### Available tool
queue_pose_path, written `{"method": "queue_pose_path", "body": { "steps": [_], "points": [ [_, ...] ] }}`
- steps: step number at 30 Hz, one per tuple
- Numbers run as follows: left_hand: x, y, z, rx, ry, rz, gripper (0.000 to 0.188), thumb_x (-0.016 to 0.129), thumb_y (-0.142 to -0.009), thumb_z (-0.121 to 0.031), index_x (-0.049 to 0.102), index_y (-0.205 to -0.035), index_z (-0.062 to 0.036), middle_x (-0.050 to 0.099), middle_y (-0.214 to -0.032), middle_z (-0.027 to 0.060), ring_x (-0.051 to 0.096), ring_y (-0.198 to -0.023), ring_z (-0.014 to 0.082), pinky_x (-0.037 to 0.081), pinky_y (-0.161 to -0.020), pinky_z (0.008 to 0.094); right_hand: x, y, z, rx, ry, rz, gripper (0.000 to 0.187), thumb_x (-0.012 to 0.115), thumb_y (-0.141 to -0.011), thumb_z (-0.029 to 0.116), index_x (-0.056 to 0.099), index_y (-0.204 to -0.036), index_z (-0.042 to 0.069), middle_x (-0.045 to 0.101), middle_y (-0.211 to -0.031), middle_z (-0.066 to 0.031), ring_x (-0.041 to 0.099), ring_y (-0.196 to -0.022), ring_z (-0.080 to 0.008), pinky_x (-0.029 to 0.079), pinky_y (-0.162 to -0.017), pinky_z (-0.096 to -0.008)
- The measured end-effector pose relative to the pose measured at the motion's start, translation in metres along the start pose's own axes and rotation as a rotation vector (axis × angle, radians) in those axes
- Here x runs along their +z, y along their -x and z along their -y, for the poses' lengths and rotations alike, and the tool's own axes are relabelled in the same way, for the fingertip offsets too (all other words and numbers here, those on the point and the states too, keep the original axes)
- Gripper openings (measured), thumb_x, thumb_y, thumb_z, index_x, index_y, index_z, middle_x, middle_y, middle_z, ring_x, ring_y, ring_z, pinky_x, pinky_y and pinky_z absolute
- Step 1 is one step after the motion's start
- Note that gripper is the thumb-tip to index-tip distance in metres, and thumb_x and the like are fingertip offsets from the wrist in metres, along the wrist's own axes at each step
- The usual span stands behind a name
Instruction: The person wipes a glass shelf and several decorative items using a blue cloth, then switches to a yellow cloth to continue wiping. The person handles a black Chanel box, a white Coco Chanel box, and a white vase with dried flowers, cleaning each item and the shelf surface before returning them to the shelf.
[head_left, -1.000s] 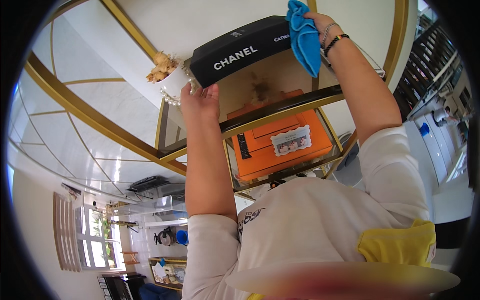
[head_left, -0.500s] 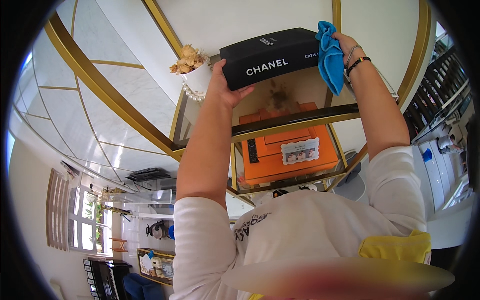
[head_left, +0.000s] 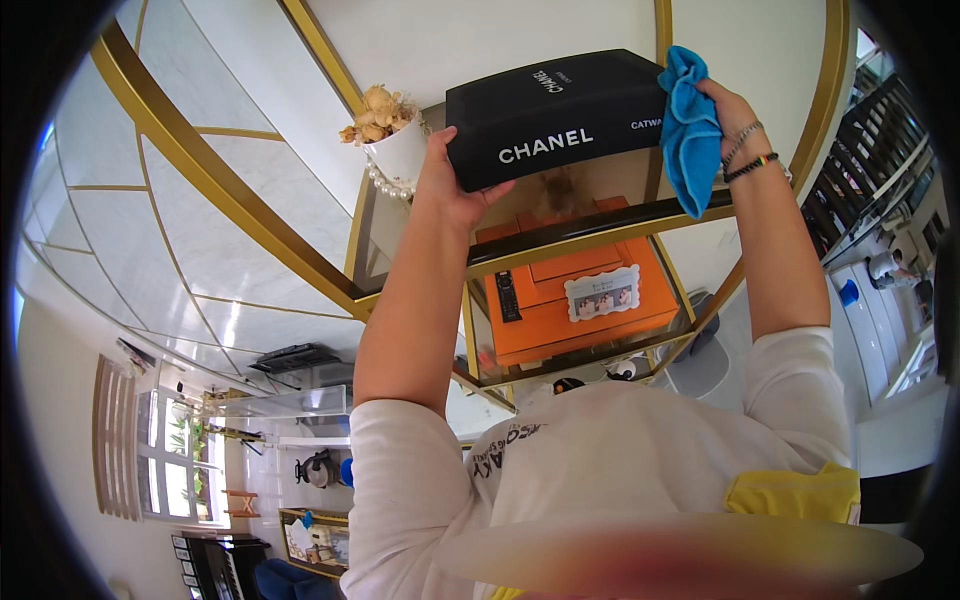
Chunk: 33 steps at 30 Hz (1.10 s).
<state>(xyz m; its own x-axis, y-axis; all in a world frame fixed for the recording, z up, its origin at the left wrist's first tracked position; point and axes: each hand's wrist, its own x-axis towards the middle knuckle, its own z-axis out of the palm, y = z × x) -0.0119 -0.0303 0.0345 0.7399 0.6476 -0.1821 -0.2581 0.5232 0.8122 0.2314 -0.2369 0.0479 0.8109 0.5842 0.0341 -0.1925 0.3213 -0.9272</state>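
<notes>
A thick black book (head_left: 555,120) with white lettering is held up above the glass shelf, its spine facing me. My left hand (head_left: 455,185) grips its left end, thumb on the near corner and fingers reaching underneath. At the other end, my right hand (head_left: 728,110) holds a blue cloth (head_left: 690,130) that hangs down against the book's right end. The cloth hides that end and part of the right fingers. Close to my left hand stands a white pot (head_left: 400,155) of dried flowers (head_left: 380,112), with a string of pearls (head_left: 388,185) around it.
Gold framing (head_left: 230,190) surrounds the glass shelf, whose dark front edge (head_left: 600,232) crosses below the book. On the shelf beneath lie stacked orange boxes (head_left: 560,340), a black remote (head_left: 508,295) and a small scalloped picture frame (head_left: 603,293). A marble-look wall (head_left: 220,240) is at left.
The book has shifted slightly right and toward me, showing more of its top face. My right hand and the cloth have moved right and down a little.
</notes>
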Motion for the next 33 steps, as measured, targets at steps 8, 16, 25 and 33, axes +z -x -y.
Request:
{"method": "queue_pose_path", "body": {
  "steps": [8, 16, 25, 33],
  "points": [
    [-0.001, 0.05, 0.015, 0.051, 0.002, 0.022, 0.049, 0.05, -0.077, -0.04, 0.046, -0.116, -0.0117, 0.05, -0.116, 0.0099, 0.047, -0.108, 0.0301, 0.037, -0.087, 0.0503, -0.017, 0.085, -0.011, -0.134, -0.157, -0.049, 0.029, 0.052, -0.083, 0.02, 0.057, -0.099, -0.003, 0.063, -0.089, -0.015, 0.062, -0.076, -0.0237, 0.053, -0.07, -0.0358],
    [-0.042, 0.104, 0.049, 0.109, 0.039, 0.149, 0.056, 0.051, -0.076, -0.04, 0.044, -0.118, -0.0034, 0.055, -0.111, 0.0131, 0.058, -0.095, 0.0294, 0.053, -0.071, 0.0432, -0.043, 0.16, -0.039, -0.259, -0.2, -0.059, 0.03, 0.049, -0.083, 0.015, 0.053, -0.107, -0.002, 0.061, -0.09, -0.0109, 0.059, -0.076, -0.0204, 0.05, -0.069, -0.0293],
    [-0.087, 0.145, 0.074, 0.147, -0.006, 0.298, 0.069, 0.059, -0.072, -0.043, 0.039, -0.125, -0.0041, 0.051, -0.117, 0.011, 0.053, -0.105, 0.0266, 0.045, -0.083, 0.0401, -0.047, 0.203, -0.091, -0.459, -0.173, -0.055, 0.036, 0.051, -0.08, 0.02, 0.051, -0.11, -0.002, 0.057, -0.096, -0.007, 0.054, -0.087, -0.015, 0.043, -0.078, -0.0262],
    [-0.106, 0.15, 0.092, 0.131, 0.024, 0.341, 0.076, 0.067, -0.069, -0.039, 0.034, -0.127, -0.0032, 0.042, -0.127, 0.0101, 0.042, -0.118, 0.0232, 0.035, -0.097, 0.0364, -0.056, 0.206, -0.112, -0.431, -0.162, 0.042, 0.038, 0.051, -0.079, 0.025, 0.051, -0.108, 0.0, 0.055, -0.09, -0.0054, 0.053, -0.082, -0.0144, 0.044, -0.073, -0.0262]
  ]
}}
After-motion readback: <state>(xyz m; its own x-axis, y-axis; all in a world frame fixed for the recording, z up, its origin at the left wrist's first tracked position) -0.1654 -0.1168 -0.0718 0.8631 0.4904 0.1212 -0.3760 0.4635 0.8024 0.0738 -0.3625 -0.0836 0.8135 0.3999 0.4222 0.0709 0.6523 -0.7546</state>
